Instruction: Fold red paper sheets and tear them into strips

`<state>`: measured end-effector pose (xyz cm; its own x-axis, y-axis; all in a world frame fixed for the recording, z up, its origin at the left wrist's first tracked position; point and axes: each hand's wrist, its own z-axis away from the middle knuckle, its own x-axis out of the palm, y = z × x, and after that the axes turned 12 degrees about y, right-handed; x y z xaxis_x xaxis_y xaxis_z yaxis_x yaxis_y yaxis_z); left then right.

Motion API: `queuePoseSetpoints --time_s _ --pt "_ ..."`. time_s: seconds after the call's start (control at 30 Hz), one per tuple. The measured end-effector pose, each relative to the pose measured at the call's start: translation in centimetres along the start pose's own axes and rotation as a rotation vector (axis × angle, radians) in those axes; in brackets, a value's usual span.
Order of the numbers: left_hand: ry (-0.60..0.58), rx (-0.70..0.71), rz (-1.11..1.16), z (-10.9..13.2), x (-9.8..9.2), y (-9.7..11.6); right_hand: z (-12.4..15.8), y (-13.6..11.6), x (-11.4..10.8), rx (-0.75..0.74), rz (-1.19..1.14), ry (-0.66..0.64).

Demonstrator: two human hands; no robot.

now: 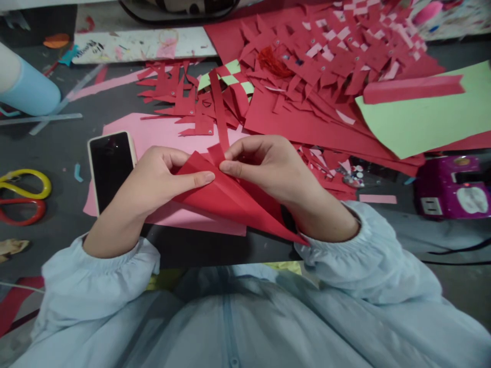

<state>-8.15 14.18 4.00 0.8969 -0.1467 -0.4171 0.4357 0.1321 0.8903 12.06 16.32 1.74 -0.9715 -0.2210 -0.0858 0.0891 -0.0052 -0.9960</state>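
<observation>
Both hands hold a folded red paper piece (230, 199) just above the table's near edge. My left hand (161, 179) grips its left side, thumb pressed flat on top. My right hand (264, 166) pinches the paper's upper tip, where a red paper strip (219, 110) runs up toward a green-and-red woven square (230, 76). The folded paper tapers to a point toward my right wrist. A pink sheet (153, 133) lies under the hands.
A black phone (110, 166) lies left of my left hand. Yellow and red scissor handles (23, 197) sit at the far left. Several red cut pieces (326, 66) and a green sheet (429, 120) fill the back right; a purple device (452, 186) sits right.
</observation>
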Motion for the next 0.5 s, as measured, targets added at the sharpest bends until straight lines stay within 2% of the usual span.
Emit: queuePoseSetpoints --time_s 0.17,0.37,0.5 --pt "0.052 -0.021 0.015 -0.1 -0.1 0.3 0.1 -0.3 -0.1 -0.009 -0.008 0.072" --pt "0.111 -0.004 0.003 0.1 0.0 0.5 -0.2 -0.6 -1.0 0.088 0.004 -0.106" --pt "0.08 -0.012 0.028 0.0 -0.2 0.2 -0.4 -0.7 -1.2 0.14 -0.022 -0.134"
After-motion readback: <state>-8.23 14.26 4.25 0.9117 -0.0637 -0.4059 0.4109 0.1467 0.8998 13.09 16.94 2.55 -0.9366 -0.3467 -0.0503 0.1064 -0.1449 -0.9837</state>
